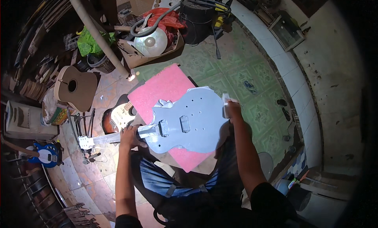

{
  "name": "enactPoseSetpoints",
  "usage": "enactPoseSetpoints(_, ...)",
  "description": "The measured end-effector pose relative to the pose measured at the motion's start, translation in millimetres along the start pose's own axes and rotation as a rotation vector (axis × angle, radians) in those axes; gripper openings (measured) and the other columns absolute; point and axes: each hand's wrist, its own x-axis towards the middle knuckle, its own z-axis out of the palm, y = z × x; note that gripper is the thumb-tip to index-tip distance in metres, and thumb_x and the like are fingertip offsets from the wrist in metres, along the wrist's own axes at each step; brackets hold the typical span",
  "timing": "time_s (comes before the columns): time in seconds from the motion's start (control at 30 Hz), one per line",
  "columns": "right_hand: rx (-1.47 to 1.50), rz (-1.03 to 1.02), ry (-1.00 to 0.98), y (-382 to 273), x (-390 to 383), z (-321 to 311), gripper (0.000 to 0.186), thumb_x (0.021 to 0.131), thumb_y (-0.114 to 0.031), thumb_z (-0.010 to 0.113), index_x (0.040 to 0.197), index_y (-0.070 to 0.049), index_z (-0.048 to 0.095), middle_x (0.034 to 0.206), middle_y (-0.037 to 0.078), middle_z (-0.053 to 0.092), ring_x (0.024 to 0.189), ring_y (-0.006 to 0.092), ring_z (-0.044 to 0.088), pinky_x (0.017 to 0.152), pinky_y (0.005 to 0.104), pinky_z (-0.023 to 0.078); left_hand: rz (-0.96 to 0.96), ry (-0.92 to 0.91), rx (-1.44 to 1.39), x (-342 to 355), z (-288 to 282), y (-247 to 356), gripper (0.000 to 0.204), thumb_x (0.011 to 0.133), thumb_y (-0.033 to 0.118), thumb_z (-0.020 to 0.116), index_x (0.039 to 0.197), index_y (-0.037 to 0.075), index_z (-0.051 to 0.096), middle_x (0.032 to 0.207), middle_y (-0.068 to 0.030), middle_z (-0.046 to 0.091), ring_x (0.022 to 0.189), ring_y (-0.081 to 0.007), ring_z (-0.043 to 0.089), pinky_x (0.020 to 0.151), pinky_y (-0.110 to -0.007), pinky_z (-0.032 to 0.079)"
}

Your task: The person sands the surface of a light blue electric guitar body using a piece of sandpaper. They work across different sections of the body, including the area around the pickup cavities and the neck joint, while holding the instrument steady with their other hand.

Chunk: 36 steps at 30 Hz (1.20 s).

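A grey-primed electric guitar (206, 117) lies face up across my lap, its neck pointing left. White masking covers the neck and headstock. The body has two pickup cavities and several small holes. Beneath it is a pink foam board (151, 96), turned at an angle. My left hand (130, 137) is wrapped round the neck close to the body. At the far right edge of the body, my right hand (234, 110) grips a folded whitish sheet, which looks like sandpaper (227, 100), pressed against the rim. The fingers partly hide the sheet.
Left of the board, a sunburst electric guitar (120, 115) lies beside a metal stand (80, 125). An unfinished acoustic guitar body (76, 88) leans farther left; a blue guitar (49, 155) stands below. Ahead are a cardboard box (138, 60), a black bucket (197, 25) and a slanting pole (98, 35).
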Motion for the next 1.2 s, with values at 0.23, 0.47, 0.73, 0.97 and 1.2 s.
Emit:
enactPoseSetpoints(0.23,0.544,0.318,-0.012,62.9,-52.8,-41.0,0.023,0.096,-0.035,0.069,0.107,-0.015,0.069,0.078,0.000,0.067,0.061,0.0152,0.063,0.053,0.0320,0.050,0.170,0.071,0.056,7.6,-10.8,6.2,0.055,0.067,0.027,0.083,0.117,0.008,0.071,0.101,-0.0226,0.076,0.096,-0.0426,0.074,0.087,-0.051,0.059)
enactPoseSetpoints(0.47,0.381,0.212,0.012,36.9,-68.3,-30.3,0.039,0.094,-0.033,0.071,0.121,-0.005,0.069,0.097,0.005,0.071,0.084,0.0164,0.068,0.074,0.0336,0.055,0.062,0.094,0.127,-86.7,-44.6,43.8,0.065,0.065,0.063,0.084,0.097,0.008,0.073,0.086,-0.0201,0.076,0.084,-0.0406,0.075,0.076,-0.049,0.059)
enactPoseSetpoints(0.73,0.302,0.131,-0.065,9.7,-92.8,-24.3,0.044,0.090,-0.032,0.074,0.124,-0.004,0.066,0.105,0.008,0.070,0.089,0.0178,0.068,0.077,0.0336,0.055,-0.162,0.125,0.023,-202.7,-28.7,73.5,0.055,0.059,0.051,0.085,0.095,0.010,0.076,0.079,-0.0170,0.075,0.076,-0.0368,0.075,0.074,-0.045,0.059)
enactPoseSetpoints(0.97,0.128,0.131,-0.169,-1.1,-104.9,8.1,0.050,0.084,-0.034,0.081,0.120,-0.003,0.067,0.105,0.009,0.069,0.095,0.0191,0.067,0.080,0.0354,0.055,-0.248,0.184,-0.113,-266.6,0.1,76.2,0.050,0.058,0.045,0.084,0.092,0.009,0.075,0.077,-0.0179,0.074,0.073,-0.0390,0.074,0.072,-0.046,0.058)
enactPoseSetpoints(1.2,-0.280,-0.189,-0.116,-25.2,-117.7,52.3,0.052,0.081,-0.032,0.083,0.122,-0.006,0.066,0.114,0.019,0.074,0.102,0.0358,0.072,0.088,0.0451,0.058,-0.231,0.138,-0.150,-277.9,11.5,74.3,0.054,0.061,0.046,0.087,0.096,0.007,0.073,0.077,-0.0157,0.073,0.074,-0.0391,0.073,0.072,-0.048,0.057)
